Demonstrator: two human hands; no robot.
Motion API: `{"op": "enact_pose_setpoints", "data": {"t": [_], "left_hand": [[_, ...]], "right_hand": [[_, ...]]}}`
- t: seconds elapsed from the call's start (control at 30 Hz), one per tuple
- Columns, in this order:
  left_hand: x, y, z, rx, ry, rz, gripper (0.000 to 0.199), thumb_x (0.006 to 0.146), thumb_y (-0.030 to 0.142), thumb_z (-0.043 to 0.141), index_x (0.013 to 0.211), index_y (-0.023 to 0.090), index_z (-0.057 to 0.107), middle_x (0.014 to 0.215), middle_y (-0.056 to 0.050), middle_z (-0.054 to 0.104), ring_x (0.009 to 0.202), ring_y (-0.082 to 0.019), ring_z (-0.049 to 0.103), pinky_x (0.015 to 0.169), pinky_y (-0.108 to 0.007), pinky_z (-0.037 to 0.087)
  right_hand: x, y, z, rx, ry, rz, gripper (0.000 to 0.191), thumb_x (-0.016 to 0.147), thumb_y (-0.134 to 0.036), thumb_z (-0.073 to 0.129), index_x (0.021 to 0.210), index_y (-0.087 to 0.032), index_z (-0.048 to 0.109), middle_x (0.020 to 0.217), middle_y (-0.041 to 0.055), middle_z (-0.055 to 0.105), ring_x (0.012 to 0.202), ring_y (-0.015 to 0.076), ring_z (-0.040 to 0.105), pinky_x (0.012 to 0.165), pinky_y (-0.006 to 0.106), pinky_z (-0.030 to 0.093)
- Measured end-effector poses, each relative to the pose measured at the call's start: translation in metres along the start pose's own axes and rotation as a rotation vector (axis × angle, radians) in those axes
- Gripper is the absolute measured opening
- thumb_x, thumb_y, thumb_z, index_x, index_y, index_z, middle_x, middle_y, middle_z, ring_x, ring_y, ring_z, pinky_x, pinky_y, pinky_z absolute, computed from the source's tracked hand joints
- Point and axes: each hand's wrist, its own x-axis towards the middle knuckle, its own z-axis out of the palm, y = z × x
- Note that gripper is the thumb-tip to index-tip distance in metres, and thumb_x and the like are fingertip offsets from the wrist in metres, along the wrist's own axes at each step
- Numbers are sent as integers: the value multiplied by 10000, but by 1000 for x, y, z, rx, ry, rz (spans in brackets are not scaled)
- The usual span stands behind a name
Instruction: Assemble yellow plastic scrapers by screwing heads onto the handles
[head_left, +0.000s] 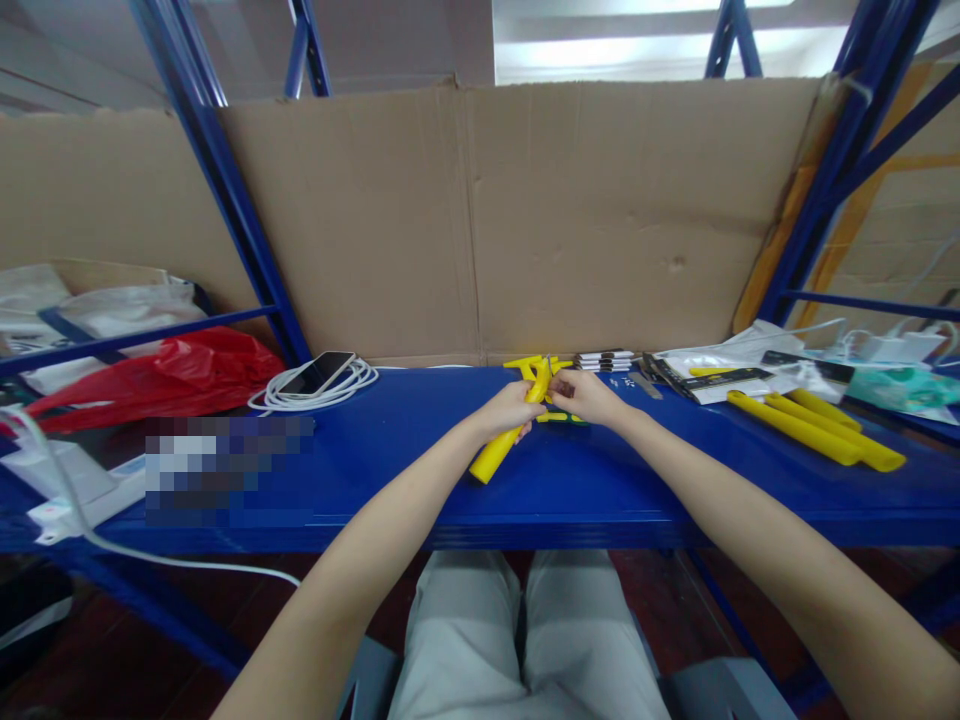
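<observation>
Head view, left hand (511, 408) wrapped around yellow handle (493, 459), right hand (585, 396) curled beside it, hold unclear

Pale grey trousers (461, 640), bare forearms (390, 525)

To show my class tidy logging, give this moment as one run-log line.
left hand: gripping yellow part | right hand: at its upper end | blue table, right: yellow tubes | left: phone
</observation>
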Motion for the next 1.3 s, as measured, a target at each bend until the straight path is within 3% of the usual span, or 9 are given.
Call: {"op": "enact_pose_setpoints", "data": {"t": [0.2, 0.33, 0.53, 0.93, 1.07, 1.3], "left_hand": [[3, -2, -4, -67, 124, 16, 192, 757, 72, 473, 937, 140, 480, 420, 85, 417, 312, -79, 418, 347, -169, 337], [3, -3, -7, -94, 168, 9, 233, 756, 78, 458, 981, 136, 473, 429, 85, 413, 321, -82, 417, 354, -177, 346], [2, 0, -5, -84, 160, -6, 224, 762, 80, 451, 978, 137, 463, 435, 86, 412, 319, -83, 415, 352, -182, 341], [3, 0, -5, -228, 111, 23, 150, 762, 49, 452, 788, 184, 394, 467, 93, 408, 306, -60, 399, 325, -170, 326], [6, 2, 0, -300, 39, 4, 173, 778, 53, 462, 720, 190, 372, 463, 92, 404, 303, -48, 381, 327, -160, 317], [27, 15, 18, -308, -66, -102, 212, 792, 42, 460, 631, 166, 401, 415, 74, 404, 318, -43, 386, 362, -153, 329]], "right_hand": [[3, 12, -11, -84, -6, 68, 71, 705, -173, 498, 660, -169, 553, 599, -4, 587, 544, 103, 508, 538, 204, 372], [-4, 50, -37, -325, 1, 336, 111, 715, -167, 496, 675, -163, 599, 661, 38, 639, 615, 132, 558, 575, 212, 392], [-29, 101, -62, -549, -115, 647, 146, 730, -172, 518, 721, -152, 662, 785, 97, 688, 747, 180, 615, 649, 228, 419], [-30, 94, -57, -611, -220, 666, 219, 767, -192, 477, 833, -166, 684, 877, 118, 683, 847, 217, 626, 704, 274, 440], [-30, 98, -55, -606, -157, 676, 236, 794, -203, 457, 855, -162, 681, 889, 131, 683, 846, 219, 631, 699, 279, 444], [-27, 106, -60, -483, 125, 748, 265, 786, -204, 442, 845, -162, 697, 832, 117, 695, 824, 217, 634, 688, 260, 439]]}}
